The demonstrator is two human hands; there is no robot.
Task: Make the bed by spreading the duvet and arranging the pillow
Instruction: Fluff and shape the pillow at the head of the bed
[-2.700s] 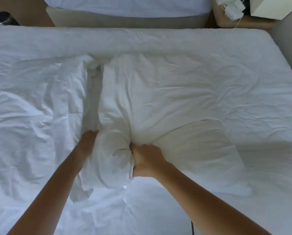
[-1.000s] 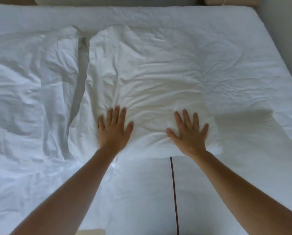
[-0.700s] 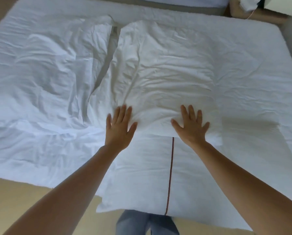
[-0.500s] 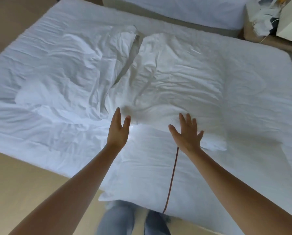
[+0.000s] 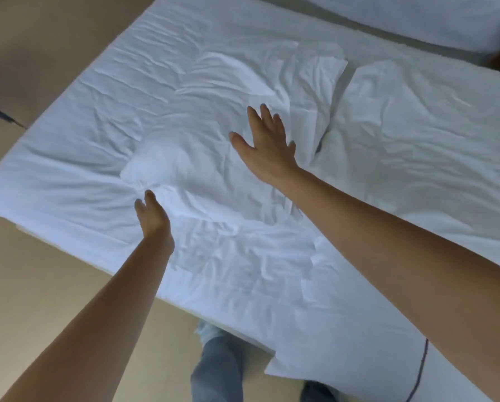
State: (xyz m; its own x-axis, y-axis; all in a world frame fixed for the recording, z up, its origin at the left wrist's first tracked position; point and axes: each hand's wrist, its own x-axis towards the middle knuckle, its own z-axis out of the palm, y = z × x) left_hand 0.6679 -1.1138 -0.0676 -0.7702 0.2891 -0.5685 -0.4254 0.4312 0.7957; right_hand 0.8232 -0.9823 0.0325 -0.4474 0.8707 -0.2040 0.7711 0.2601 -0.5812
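A crumpled white duvet (image 5: 162, 91) covers the left part of the bed. Under it a lump (image 5: 167, 166) bulges near the middle. To the right lies a second white fold of bedding, pillow-like (image 5: 417, 134), with a dark gap (image 5: 321, 143) between the two. My right hand (image 5: 267, 147) is open, fingers spread, flat on the wrinkled cloth beside that gap. My left hand (image 5: 151, 217) is open, edge-on, just in front of the lump; I cannot tell whether it touches the cloth. A white sheet with a dark stripe (image 5: 421, 364) hangs at the near right edge.
The beige floor (image 5: 40, 285) lies left and in front of the bed. My legs in blue jeans (image 5: 217, 369) stand at the near edge of the mattress. Another white bed (image 5: 402, 15) stands behind, at the upper right.
The view has swung to the left. Both hands have left the right-hand fold and moved left onto the crumpled duvet, the right hand crossing over the gap.
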